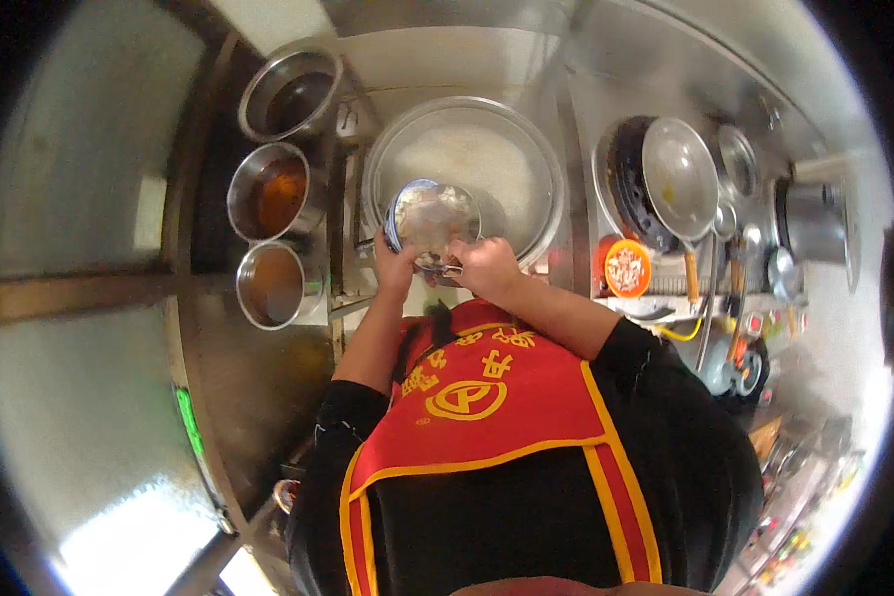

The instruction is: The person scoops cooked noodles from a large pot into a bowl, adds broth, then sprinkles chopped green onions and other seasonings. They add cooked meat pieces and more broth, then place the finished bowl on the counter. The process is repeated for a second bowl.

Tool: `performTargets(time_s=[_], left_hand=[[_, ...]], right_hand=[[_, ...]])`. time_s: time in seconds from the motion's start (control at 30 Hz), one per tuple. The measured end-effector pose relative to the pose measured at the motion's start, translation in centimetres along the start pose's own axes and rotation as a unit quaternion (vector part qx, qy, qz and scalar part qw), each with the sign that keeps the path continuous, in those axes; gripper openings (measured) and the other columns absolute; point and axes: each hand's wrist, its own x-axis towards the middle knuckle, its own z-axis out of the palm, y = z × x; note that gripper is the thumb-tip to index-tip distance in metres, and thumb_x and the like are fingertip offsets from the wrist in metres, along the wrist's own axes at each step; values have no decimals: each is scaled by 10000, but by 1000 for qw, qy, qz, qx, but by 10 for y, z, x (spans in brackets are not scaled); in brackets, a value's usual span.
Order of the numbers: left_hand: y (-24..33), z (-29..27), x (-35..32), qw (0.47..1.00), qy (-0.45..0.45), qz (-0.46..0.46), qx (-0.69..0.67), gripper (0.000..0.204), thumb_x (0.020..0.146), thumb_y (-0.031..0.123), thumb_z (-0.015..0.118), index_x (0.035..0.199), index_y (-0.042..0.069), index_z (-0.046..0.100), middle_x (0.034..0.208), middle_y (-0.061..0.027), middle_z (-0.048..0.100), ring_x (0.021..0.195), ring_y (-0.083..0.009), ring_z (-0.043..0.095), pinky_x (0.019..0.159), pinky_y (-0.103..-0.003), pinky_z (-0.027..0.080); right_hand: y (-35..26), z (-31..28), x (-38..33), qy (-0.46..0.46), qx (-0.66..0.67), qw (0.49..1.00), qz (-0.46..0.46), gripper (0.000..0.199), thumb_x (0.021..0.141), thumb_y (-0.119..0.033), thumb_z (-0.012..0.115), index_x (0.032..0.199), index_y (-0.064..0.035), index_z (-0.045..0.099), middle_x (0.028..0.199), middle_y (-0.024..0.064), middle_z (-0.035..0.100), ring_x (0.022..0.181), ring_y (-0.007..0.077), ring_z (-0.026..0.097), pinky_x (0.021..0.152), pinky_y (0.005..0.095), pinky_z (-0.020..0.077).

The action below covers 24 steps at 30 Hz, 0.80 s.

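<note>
Reaching forward with bare forearms out of black sleeves, bent at the elbows and converging at the near side of the wide round silver metal pot (548,159). Holding up, with the left hand (395,266), a round blue-and-white bowl (393,221) of pale chunky food above the pot's near-left part, with fingers clamped on its near-left side. Reaching in from the pot's near right with the right hand (485,263), angled leftward, with fingers curled together beside the bowl; cannot tell what, if anything, is pinched there. Hidden under the hands: most fingertips. Hard to make out through glare: a shiny round rim over the bowl's right side. Blurred: the pot's whitish contents. To the pot's left, dim inside: three round steel pots (253,167). To its right, partly covering a dark round pan (630,179): a pale grey metal pan (680,174) with a wooden handle.
</note>
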Motion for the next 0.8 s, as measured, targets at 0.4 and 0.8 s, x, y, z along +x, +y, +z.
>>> performTargets(time_s=[0.4,0.8], left_hand=[[66,98,-18,800,72,321,501,858,651,312,805,1415,93,483,1307,-219,544,1224,-446,542,1008,-534,497],[19,37,-47,950,210,-73,-219,657,807,259,631,1408,27,502,1245,-151,631,1115,-355,631,955,-499,545]], right_hand=[[76,-7,-43,77,121,984,102,252,842,-338,770,851,-105,674,705,160,684,669,392,693,628,490,571],[136,-8,-112,89,376,898,210,162,900,-162,806,908,-44,695,697,91,701,624,139,696,592,299,537]])
